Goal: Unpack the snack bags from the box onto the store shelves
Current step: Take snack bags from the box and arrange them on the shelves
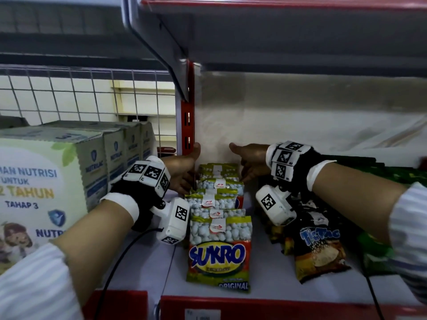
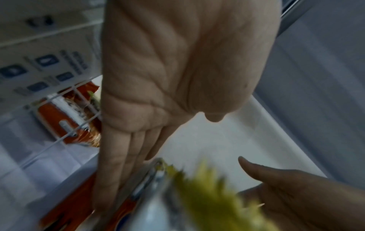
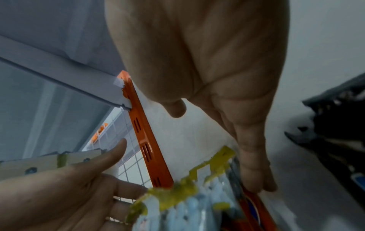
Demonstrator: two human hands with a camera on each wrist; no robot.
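A row of Sukro snack bags (image 1: 219,248) stands on the white shelf (image 1: 272,280), running from the front edge back to the rear wall. My left hand (image 1: 184,174) lies flat against the left side of the rear bags, fingers straight and thumb up by the red upright (image 1: 187,125). My right hand (image 1: 250,165) is at the right side of the same rear bags, fingers straight and pointing down. In the left wrist view the left hand (image 2: 168,78) lies alongside the bags (image 2: 207,195). In the right wrist view the right hand's fingers (image 3: 254,171) touch the bags (image 3: 187,203).
Nutrilac cartons (image 1: 46,176) fill the shelf bay to the left, behind a wire grid (image 1: 80,93). Tic Tac bags (image 1: 321,250) lie right of the Sukro row, with green bags (image 1: 379,250) beyond. The upper shelf (image 1: 277,31) hangs close overhead.
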